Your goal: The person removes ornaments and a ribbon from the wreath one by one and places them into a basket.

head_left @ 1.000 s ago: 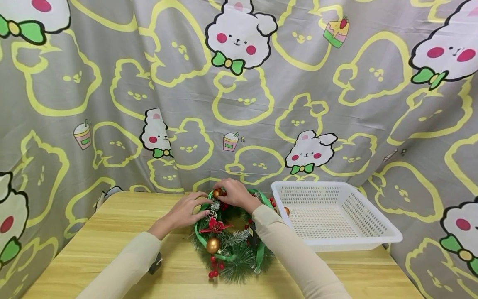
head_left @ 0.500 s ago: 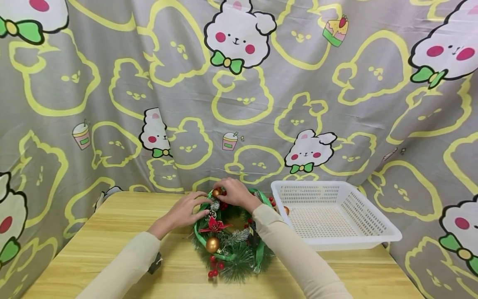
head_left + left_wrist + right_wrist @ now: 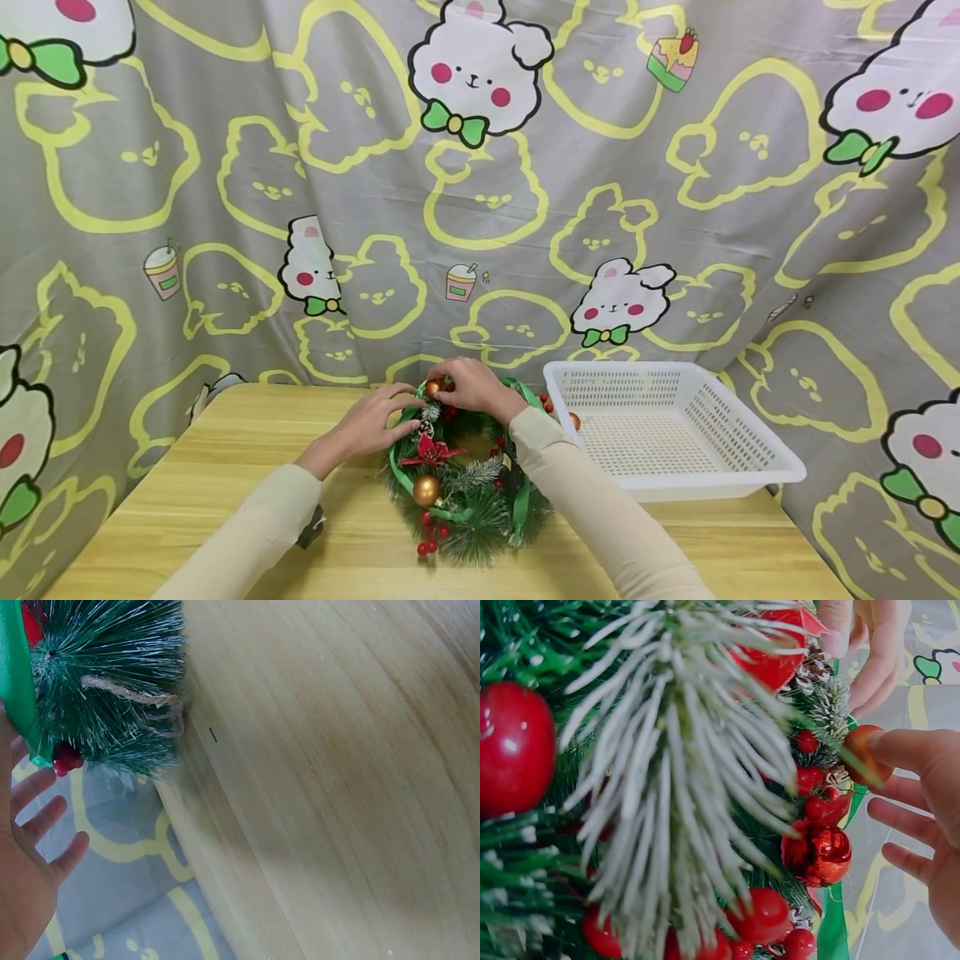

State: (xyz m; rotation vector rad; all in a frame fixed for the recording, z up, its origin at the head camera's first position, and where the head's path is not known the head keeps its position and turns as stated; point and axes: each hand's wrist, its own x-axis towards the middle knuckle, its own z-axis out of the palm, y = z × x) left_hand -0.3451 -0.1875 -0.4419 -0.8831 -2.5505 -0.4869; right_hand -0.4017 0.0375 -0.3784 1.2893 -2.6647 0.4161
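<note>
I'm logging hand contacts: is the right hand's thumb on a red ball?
No; in the right wrist view, the right hand has its thumb on a gold ball.

Cartoon drapes (image 3: pixel 382 192) screen this work nook's wooden table (image 3: pixel 187 483).

My sleeved arms (image 3: pixel 242 521) reach forward and inward. My left hand (image 3: pixel 367 422) holds its fingers (image 3: pixel 45 818) apart, loosely bent; my right hand (image 3: pixel 477 386) pinches, its other fingers (image 3: pixel 909 822) held out loosely.
</note>
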